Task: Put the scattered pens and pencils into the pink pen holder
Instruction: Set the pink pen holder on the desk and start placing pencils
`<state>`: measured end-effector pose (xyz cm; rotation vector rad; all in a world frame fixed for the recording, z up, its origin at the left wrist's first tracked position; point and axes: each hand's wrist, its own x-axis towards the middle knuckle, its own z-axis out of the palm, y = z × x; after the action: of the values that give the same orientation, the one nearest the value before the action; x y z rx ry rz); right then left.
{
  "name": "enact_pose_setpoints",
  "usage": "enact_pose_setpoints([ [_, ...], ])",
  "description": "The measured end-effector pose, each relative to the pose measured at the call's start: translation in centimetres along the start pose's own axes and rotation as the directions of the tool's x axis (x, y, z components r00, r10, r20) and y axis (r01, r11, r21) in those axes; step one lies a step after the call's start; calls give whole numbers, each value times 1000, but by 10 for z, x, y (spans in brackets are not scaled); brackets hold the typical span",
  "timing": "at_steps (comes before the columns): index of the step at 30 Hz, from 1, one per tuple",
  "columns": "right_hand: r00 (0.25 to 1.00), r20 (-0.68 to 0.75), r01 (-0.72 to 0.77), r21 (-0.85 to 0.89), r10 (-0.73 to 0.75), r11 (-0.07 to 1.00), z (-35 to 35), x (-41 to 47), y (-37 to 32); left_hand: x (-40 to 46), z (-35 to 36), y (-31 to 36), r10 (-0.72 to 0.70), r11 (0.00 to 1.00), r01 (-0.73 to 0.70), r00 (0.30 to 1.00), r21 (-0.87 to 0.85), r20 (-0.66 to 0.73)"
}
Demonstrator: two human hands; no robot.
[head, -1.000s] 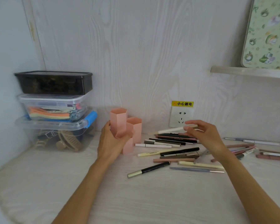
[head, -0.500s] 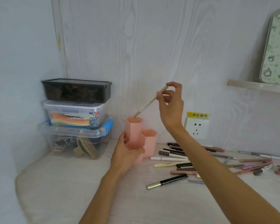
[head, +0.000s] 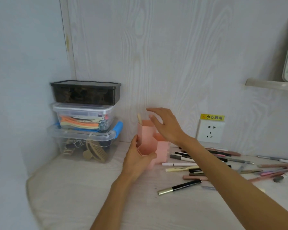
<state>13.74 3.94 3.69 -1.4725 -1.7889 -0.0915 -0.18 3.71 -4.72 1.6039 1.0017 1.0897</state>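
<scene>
The left hand [head: 136,159] wraps its grip around the pink pen holder [head: 145,138] on the bench [head: 76,188]; the right hand [head: 165,125] hovers above it, fingers spread, empty. A cream pen [head: 139,119] stands inside.

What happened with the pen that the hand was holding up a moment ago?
The right hand let go of the cream pen, which now stands in the tallest cup of the pink pen holder with only its tip showing. The hand, now open and empty, hovers beside the rim. The left hand kept its grip on the holder, and the other pens stayed on the desk.
</scene>
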Motion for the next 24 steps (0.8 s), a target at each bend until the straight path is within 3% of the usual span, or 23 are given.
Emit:
enact_pose_setpoints([
  [4, 998, 28, -59, 40, 58, 997, -37, -56, 25, -3, -1, 5, 37, 997, -37, 999, 72, 0],
  [7, 983, 93, -164, 17, 162, 986, -51, -98, 52, -6, -1, 18, 78, 967, -46, 990, 252, -119],
  [8, 974, 111, -201, 25, 197, 979, -53, -109, 60, -10, -1, 24, 125, 951, -65, 975, 303, -184],
  [10, 963, 146, -227, -20, 228, 974, -57, -123, 74, -22, -1, 40, 357, 894, -241, 892, 379, -276],
  [12, 956, 194, -206, -83, 219, 975, -59, -129, 79, -32, -2, 52, 501, 822, -400, 846, 406, -181],
  [14, 953, 243, -156, -120, 181, 981, -60, -132, 79, -39, -3, 56, 385, 853, -404, 914, 331, 124],
  [16, 947, 289, -86, -191, 139, 978, -58, -133, 76, -42, -4, 54, 164, 864, -343, 884, 369, 438],
  [17, 944, 306, -63, -208, 126, 976, -57, -133, 74, -42, -5, 51, 58, 834, -331, 847, 441, 528],
  [20, 940, 332, -13, -186, 76, 982, -51, -134, 70, -40, -6, 41, -116, 741, -334, 791, 583, 601],
  [24, 941, 326, -40, -163, 92, 986, -43, -134, 71, -37, -10, 38, -106, 798, -289, 797, 529, 595],
])
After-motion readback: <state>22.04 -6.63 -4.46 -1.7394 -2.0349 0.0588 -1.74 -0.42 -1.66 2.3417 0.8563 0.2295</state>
